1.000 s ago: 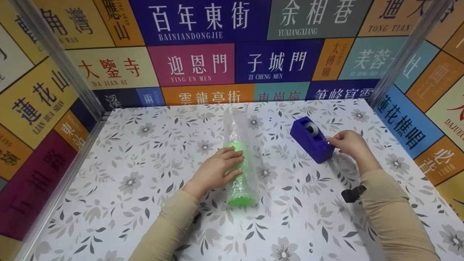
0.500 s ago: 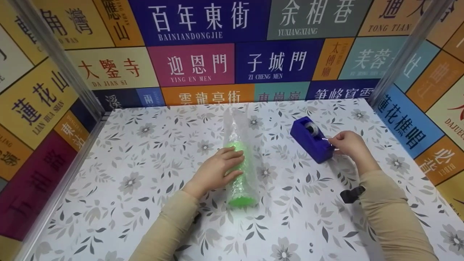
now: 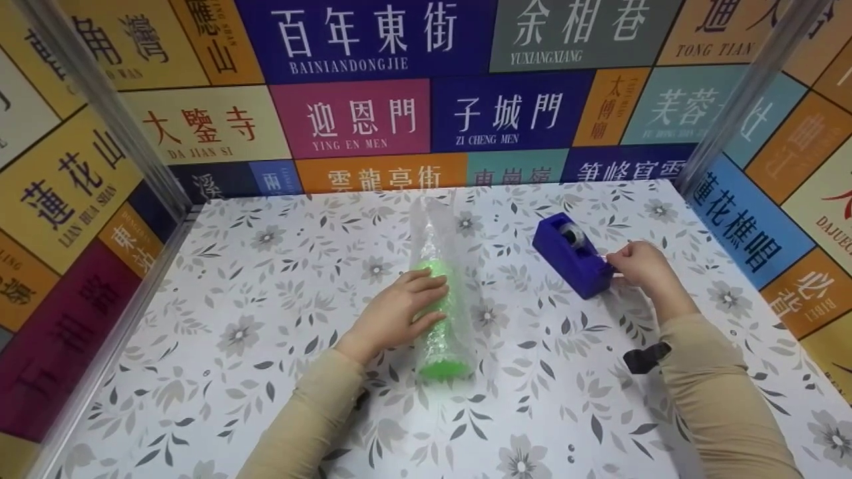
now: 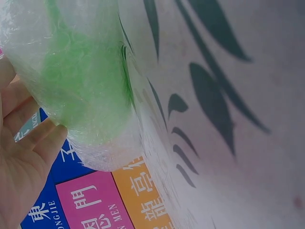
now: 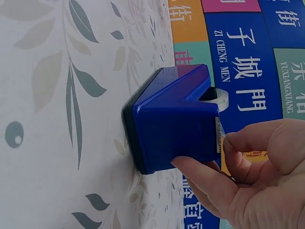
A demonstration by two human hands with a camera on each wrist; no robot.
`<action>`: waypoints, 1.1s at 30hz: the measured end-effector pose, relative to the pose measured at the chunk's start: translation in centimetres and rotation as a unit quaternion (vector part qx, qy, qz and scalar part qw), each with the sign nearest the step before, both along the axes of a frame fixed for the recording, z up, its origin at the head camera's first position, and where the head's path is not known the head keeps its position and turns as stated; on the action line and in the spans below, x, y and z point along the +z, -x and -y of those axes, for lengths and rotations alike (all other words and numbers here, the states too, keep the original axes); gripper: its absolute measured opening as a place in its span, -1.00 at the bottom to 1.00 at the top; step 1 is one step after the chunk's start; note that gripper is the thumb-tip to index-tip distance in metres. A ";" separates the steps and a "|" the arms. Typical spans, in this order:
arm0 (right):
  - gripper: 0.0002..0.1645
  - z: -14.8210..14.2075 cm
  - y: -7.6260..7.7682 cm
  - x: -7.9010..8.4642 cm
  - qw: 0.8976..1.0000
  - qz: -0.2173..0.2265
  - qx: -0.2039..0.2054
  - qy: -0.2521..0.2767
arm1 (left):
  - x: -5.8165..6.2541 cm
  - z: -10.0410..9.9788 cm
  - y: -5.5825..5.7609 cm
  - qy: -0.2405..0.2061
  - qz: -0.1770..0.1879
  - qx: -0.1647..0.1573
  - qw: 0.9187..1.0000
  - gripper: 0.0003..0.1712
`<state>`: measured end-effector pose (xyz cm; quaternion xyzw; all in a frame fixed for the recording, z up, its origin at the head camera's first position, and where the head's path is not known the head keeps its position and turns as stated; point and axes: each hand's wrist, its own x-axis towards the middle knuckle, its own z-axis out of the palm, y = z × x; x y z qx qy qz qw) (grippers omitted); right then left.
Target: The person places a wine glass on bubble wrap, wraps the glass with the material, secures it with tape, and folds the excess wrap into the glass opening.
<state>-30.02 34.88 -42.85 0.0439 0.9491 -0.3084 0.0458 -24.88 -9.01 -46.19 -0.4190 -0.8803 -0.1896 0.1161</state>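
A bright green cylinder-like object (image 3: pixel 444 368) lies on the table inside clear bubble wrap (image 3: pixel 429 223), its flat end toward the person. My left hand (image 3: pixel 397 313) rests on the wrapped object from the left, fingers laid loosely over its top. In the left wrist view, the fingers (image 4: pixel 50 138) touch the side of the wrap. To the right stands a blue tape dispenser (image 3: pixel 571 256) holding a roll of clear tape (image 3: pixel 572 235). My right hand (image 3: pixel 644 267) pinches the tape's end at the cutter. In the right wrist view, one digit touches the dispenser's (image 5: pixel 176 126) front.
The table (image 3: pixel 239 399) has a white cover with grey flowers and leaves. Colourful sign-printed walls (image 3: pixel 359 116) enclose its back and sides. A small black device (image 3: pixel 645 359) is strapped at the right wrist.
My right hand has shifted very slightly at the dispenser's cutter, with its fingers drawing in closer together. The left hand, the wrapped object and the dispenser stay where they were.
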 end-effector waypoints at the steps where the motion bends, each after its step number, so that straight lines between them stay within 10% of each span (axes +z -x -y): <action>1: -0.64 0.0 0.0 0.0 1.000 0.001 -0.002 0.003 | 0.0 0.0 0.0 0.000 0.001 0.000 1.000 -0.43; 11: -0.79 -0.3 -0.6 -0.8 0.990 0.019 -0.042 0.130 | 0.2 0.0 0.0 -0.004 0.005 0.000 1.000 -0.45; 20: -0.85 -1.2 -1.0 -1.1 0.935 0.068 -0.061 0.343 | 0.0 0.0 0.1 -0.008 -0.002 -0.007 1.000 -0.45; 33: -0.78 -1.0 -1.9 -0.9 0.940 0.107 -0.041 0.321 | -0.1 -0.1 0.0 0.000 0.007 0.000 1.000 -0.43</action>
